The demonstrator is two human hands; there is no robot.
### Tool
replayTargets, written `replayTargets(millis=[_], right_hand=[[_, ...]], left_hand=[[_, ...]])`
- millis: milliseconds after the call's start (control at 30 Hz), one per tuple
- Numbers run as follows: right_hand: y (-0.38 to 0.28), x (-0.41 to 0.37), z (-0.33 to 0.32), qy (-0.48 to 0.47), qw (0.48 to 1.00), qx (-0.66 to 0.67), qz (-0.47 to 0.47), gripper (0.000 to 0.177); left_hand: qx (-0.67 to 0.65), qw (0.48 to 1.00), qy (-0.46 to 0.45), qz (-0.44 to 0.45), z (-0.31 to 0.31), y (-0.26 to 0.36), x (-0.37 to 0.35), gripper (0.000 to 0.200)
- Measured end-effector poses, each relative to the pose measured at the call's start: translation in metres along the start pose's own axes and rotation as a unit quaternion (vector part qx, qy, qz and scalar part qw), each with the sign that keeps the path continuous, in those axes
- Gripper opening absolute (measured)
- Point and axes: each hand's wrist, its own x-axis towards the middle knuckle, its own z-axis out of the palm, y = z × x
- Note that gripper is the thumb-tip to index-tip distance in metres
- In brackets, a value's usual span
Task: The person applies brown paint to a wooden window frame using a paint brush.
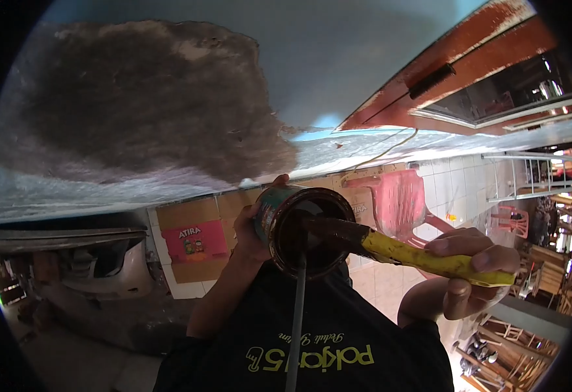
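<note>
My left hand is wrapped round the side of a paint can, whose mouth faces the camera in the middle of the head view. Brown paint coats its rim and inside. Between the fingers and thumb of my right hand is the yellow handle of a paintbrush. The brush lies slanted across the can's rim, its dark, paint-covered end reaching into the mouth. A thin grey stick also extends from the can down across my black shirt. How much paint is inside cannot be made out.
A blue wall with a dark rough patch fills the top. At upper right is a worn red-brown frame with glass. Below stand a pink plastic chair, flattened cardboard, a light bumper-like panel and a metal rack.
</note>
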Motion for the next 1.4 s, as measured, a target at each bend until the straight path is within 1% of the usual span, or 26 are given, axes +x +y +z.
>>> replayTargets(millis=[33, 133, 200, 267, 367, 400, 467, 533, 667, 767, 967, 1167, 1267, 1400], right_hand=[[0.002, -0.002, 0.002, 0.012, 1.0, 0.015, 0.018, 0.029], [0.01, -0.005, 0.01, 0.035, 0.999, -0.003, 0.019, 0.027], [0.014, -0.006, 0.025, 0.103, 0.994, -0.033, 0.021, 0.026], [0.018, -0.005, 0.03, 0.133, 0.99, -0.053, 0.016, 0.026], [0.025, -0.003, 0.031, 0.122, 0.991, -0.064, 0.005, 0.025], [0.027, -0.003, 0.033, 0.121, 0.991, -0.064, 0.002, 0.025], [0.029, -0.002, 0.029, 0.085, 0.995, -0.047, -0.006, 0.027], [0.03, 0.002, 0.017, 0.017, 1.0, -0.013, -0.016, 0.041], [0.032, 0.004, 0.021, 0.022, 1.0, -0.014, -0.017, 0.038], [0.035, 0.005, 0.021, 0.025, 0.999, -0.016, -0.02, 0.035], [0.037, 0.006, 0.02, 0.026, 0.999, -0.022, -0.019, 0.032], [0.038, 0.003, 0.022, 0.04, 0.999, -0.028, -0.012, 0.03], [0.038, 0.001, 0.022, 0.055, 0.998, -0.029, -0.002, 0.028], [0.036, 0.0, 0.023, 0.063, 0.997, -0.034, 0.01, 0.027]], left_hand=[[-0.005, 1.0, -0.009, 0.002, 0.0, 0.0, 0.002, 0.068], [-0.006, 1.0, -0.008, 0.013, 0.002, 0.0, 0.004, 0.068], [-0.004, 1.0, -0.001, 0.019, 0.002, -0.001, 0.005, 0.068], [-0.004, 1.0, 0.005, 0.021, 0.001, -0.001, 0.007, 0.067], [-0.009, 1.0, -0.017, 0.015, -0.002, 0.0, 0.01, 0.068], [-0.008, 1.0, -0.01, 0.017, -0.001, -0.001, 0.011, 0.067], [-0.004, 1.0, 0.002, 0.02, 0.002, -0.002, 0.013, 0.067], [-0.005, 1.0, -0.004, 0.018, 0.001, -0.002, 0.015, 0.067], [-0.012, 1.0, -0.015, 0.017, -0.001, -0.001, 0.018, 0.068], [0.008, 1.0, 0.004, 0.029, 0.0, -0.002, 0.018, 0.069], [0.022, 0.999, -0.002, 0.029, 0.001, -0.001, 0.02, 0.069], [-0.014, 0.999, -0.012, 0.029, 0.004, -0.003, 0.021, 0.068], [-0.011, 0.999, 0.017, 0.035, 0.003, -0.004, 0.021, 0.068], [-0.016, 1.0, -0.011, 0.025, 0.002, -0.006, 0.022, 0.068]])
